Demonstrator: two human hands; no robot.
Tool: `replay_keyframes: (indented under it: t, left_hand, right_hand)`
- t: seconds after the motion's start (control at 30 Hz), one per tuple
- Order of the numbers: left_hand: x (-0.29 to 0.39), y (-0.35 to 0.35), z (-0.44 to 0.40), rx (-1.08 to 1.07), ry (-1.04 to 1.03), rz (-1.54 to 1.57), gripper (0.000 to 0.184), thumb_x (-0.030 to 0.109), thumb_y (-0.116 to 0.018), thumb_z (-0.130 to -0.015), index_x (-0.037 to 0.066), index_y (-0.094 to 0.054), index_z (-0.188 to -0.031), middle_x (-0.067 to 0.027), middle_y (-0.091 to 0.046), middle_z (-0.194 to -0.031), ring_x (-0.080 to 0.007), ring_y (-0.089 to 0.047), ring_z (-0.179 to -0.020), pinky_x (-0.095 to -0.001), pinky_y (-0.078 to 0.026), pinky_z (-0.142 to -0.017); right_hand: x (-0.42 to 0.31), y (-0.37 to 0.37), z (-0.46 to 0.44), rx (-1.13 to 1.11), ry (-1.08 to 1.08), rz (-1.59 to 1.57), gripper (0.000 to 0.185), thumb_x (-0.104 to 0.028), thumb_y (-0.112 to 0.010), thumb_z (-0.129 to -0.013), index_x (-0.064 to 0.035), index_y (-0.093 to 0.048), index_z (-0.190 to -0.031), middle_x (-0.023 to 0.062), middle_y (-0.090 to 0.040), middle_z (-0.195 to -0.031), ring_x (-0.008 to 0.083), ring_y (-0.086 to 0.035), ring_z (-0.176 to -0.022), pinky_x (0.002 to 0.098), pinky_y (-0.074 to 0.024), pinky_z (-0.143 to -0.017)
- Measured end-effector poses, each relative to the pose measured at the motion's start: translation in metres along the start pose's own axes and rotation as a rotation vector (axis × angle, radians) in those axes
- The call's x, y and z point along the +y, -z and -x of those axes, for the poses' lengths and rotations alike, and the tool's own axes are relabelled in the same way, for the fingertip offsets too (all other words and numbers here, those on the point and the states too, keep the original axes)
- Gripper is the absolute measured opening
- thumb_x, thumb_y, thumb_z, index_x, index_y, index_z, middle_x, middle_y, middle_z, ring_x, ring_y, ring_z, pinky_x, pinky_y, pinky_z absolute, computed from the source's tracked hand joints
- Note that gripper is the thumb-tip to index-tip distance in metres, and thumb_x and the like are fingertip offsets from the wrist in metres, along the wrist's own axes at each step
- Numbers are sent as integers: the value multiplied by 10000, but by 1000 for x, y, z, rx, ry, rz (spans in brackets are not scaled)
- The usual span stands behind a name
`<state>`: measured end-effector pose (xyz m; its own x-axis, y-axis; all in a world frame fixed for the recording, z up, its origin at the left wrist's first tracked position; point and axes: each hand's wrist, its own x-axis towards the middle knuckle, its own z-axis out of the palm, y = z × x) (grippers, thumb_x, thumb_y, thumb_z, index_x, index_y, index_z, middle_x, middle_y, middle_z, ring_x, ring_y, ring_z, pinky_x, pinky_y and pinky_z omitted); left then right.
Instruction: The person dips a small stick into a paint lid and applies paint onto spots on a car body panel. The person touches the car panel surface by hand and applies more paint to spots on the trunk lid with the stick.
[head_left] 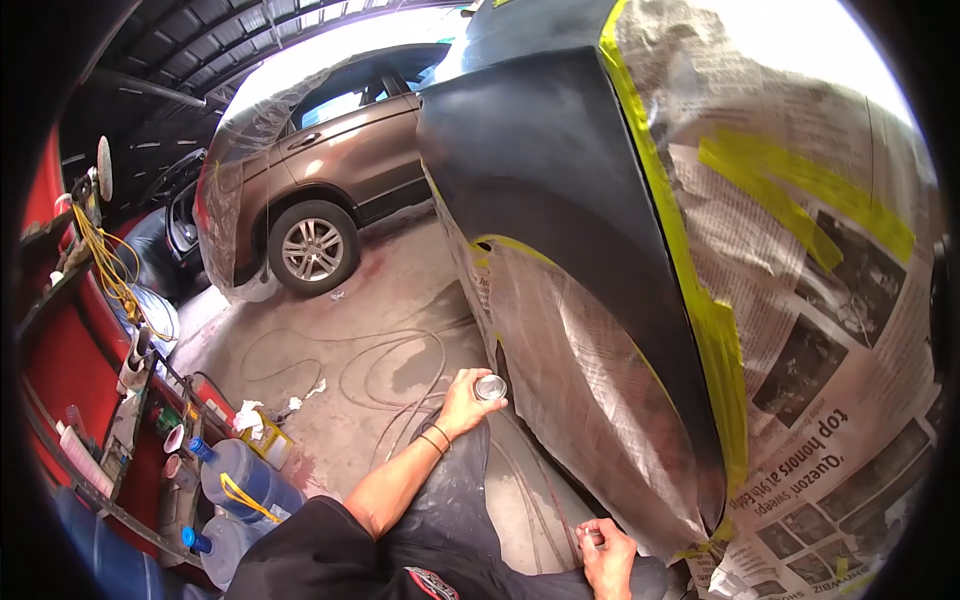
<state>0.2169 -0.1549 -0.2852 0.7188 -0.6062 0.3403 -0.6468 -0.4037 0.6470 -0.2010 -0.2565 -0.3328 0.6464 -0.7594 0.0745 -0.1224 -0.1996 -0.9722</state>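
Clearance is wide between my right hand [606, 555] and my left hand [462, 405]: the right sits low and close to my body, the left extends ahead and to its left. The right hand's fingers are curled; a pale spot shows at their tips, but I cannot tell whether it is a held item. The left hand is closed around a small metal can [489, 387], its round end facing up toward me; the contents cannot be determined.

Just right of the can, and ahead of the right hand, hangs a masking sheet [570, 320]. Above the sheet, the dark body panel [560, 140] has its long axis running from ahead of the left hand down and back to a narrow lower end, right of my right hand. The right hand is nearer to that end. Yellow tape [720, 370] follows the panel's right edge; newspaper [730, 250] lies to its right.

Ahead of the left hand, a hose [443, 360] lies looped on the floor [230, 345]. Farther ahead stands a brown car [365, 150].
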Motion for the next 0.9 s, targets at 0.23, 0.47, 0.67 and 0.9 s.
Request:
replay_keyframes:
  t: [0.23, 0.47, 0.67, 0.9]
  left_hand:
    - [70, 35, 0, -102, -21, 127, 789, 360, -1015, -773, 33, -690, -1412, -170, -663, -1329, -320, -684, -1284, -432, -556, -1124]
    - [58, 61, -38, -274, -227, 294, 760, 280, -999, -778, 64, -666, -1426, -155, -640, -1341, -351, -675, -1295, -448, -565, -1111]
    - [33, 81, -91, -317, -216, 387, 672, 169, -949, -832, 110, -639, -1426, -165, -590, -1383, -423, -684, -1216, -480, -600, -1021]
    - [43, 145, -129, -193, -133, 322, 717, 63, -972, -759, 62, -671, -1409, -187, -615, -1352, -420, -697, -1154, -488, -608, -965]
  right_hand:
    - [-2, 2, -4, 6, -38, 128, 149, -129, -708, -1047, -56, -788, -1149, 54, -791, -949, 121, -708, -843, 307, -583, -795]
    - [-27, -20, -5, 122, -101, 352, 160, -172, -798, -1040, -19, -789, -1085, 66, -777, -956, 135, -697, -846, 317, -579, -820]
    - [-88, -67, -17, 258, -474, -84, 111, -90, -786, -1068, -21, -747, -1146, 37, -760, -995, 114, -699, -882, 293, -594, -820]
    - [-216, -124, -70, 113, -713, -117, 129, -63, -836, -1035, 1, -750, -1106, 75, -808, -1077, 143, -770, -889, 306, -638, -793]
